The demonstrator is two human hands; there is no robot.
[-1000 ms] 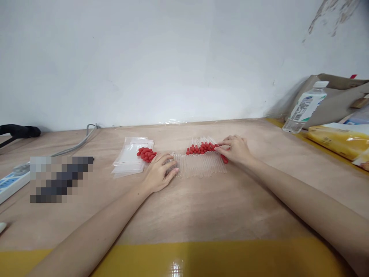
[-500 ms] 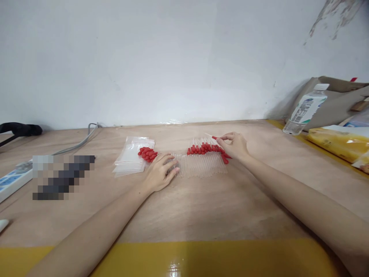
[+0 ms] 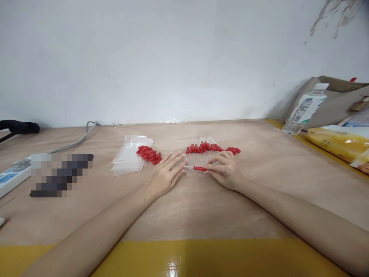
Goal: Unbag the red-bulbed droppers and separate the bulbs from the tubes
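A glass dropper with a red rubber bulb (image 3: 199,168) lies level between my two hands. My right hand (image 3: 226,169) pinches it at the bulb end. At the left end of its glass tube, the thumb and forefinger of my left hand (image 3: 165,175) close around the tip, while the other fingers rest over clear glass tubes. Beneath and behind the hands is a row of clear glass tubes (image 3: 198,158). Behind that row sit several red-bulbed droppers (image 3: 206,146) with their glass pointing to the wall. Loose red bulbs (image 3: 148,154) are heaped left of my left hand.
Clear plastic bags (image 3: 129,150) lie stacked at left, partly under the bulbs. More red bulbs (image 3: 233,150) are beyond my right hand. A power strip (image 3: 14,175) is far left; a bottle (image 3: 305,109), a grey box (image 3: 334,92) and a yellow packet (image 3: 337,138) stand right.
My right hand has come down and left from the back of the row, bringing a red-bulbed dropper to my left hand. My left hand has shifted slightly right and now meets its tube.
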